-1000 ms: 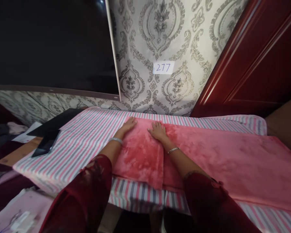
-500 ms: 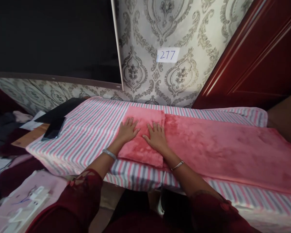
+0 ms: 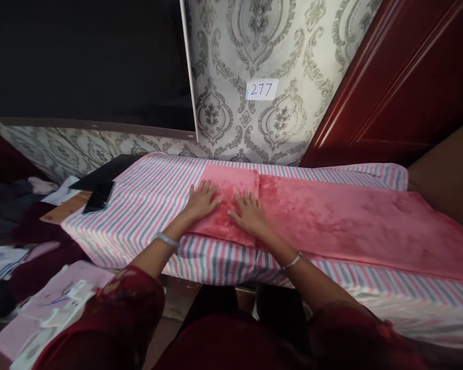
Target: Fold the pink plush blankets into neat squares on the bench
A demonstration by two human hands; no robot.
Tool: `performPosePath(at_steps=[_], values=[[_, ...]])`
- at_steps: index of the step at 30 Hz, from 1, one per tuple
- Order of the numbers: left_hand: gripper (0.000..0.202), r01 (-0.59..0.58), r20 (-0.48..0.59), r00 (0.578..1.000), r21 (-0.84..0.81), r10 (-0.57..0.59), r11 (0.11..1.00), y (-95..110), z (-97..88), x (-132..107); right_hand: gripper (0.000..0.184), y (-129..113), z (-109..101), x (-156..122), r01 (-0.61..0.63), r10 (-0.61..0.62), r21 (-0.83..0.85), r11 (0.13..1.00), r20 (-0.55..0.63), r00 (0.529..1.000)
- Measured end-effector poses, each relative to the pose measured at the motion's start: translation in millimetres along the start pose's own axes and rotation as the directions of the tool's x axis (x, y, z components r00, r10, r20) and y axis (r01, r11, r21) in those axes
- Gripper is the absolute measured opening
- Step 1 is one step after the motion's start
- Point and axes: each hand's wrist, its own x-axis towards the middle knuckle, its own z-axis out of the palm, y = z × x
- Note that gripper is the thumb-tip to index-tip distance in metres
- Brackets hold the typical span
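Observation:
A long pink plush cloth, perhaps a towel or blanket, lies stretched across a striped cover. Its left end is folded over into a flat rectangular flap. My left hand rests on the left part of this flap, palm down and fingers spread. On its right part lies my right hand, also flat with fingers apart. Both palms touch the plush, and neither hand grips it. The layers beneath the fold are hidden.
A dark phone-like slab lies at the cover's left edge, near a wooden board. A large black screen hangs on the wall at left. A dark red door stands at right. White plastic pieces sit lower left.
The view has shifted slightly. Both hands stay flat on the folded flap, and the brushed dark patches in its pile now spread further up between them.

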Motion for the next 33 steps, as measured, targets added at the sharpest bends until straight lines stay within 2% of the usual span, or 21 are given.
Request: performPosePath(at_steps=[3, 6, 9, 16, 21, 24, 27, 33], values=[[0.067, -0.056, 0.012, 0.998, 0.005, 0.056, 0.998, 3, 11.7, -32, 0.081, -5, 9, -26, 0.044, -0.044, -0.014, 0.999, 0.024, 0.999], [0.069, -0.031, 0.045, 0.998, 0.009, 0.031, 0.999, 3, 28.6, -49, 0.079, -6, 20, -39, 0.038, -0.037, -0.022, 0.999, 0.061, 0.997], [0.069, -0.023, 0.036, 0.999, 0.027, 0.022, 0.999, 1, 36.2, -50, 0.078, -5, 25, -40, 0.035, -0.034, -0.016, 0.999, 0.048, 0.998], [0.069, -0.022, 0.033, 0.999, 0.029, 0.021, 0.999, -1, 35.4, -45, 0.077, -6, 18, -38, 0.044, -0.045, 0.013, 0.999, 0.061, 0.997], [0.066, -0.022, 0.069, 0.997, -0.066, 0.026, 0.998, -7, 25.6, -42, 0.071, 0, 13, -39, 0.051, -0.056, 0.072, 0.996, 0.067, 0.996], [0.061, -0.022, -0.013, 1.000, -0.103, 0.021, 0.994, -15, 14.5, -45, 0.065, 10, 14, -46, 0.069, -0.070, 0.089, 0.994, 0.005, 0.998], [0.057, -0.049, -0.111, 0.993, -0.030, 0.045, 0.998, -20, 12.5, -52, 0.059, 24, 20, -54, 0.095, -0.091, 0.086, 0.992, -0.053, 0.994], [0.056, -0.078, -0.010, 0.997, 0.029, 0.078, 0.997, -18, 29.9, -61, 0.055, 39, 36, -60, 0.111, -0.095, 0.133, 0.985, -0.119, 0.988]])
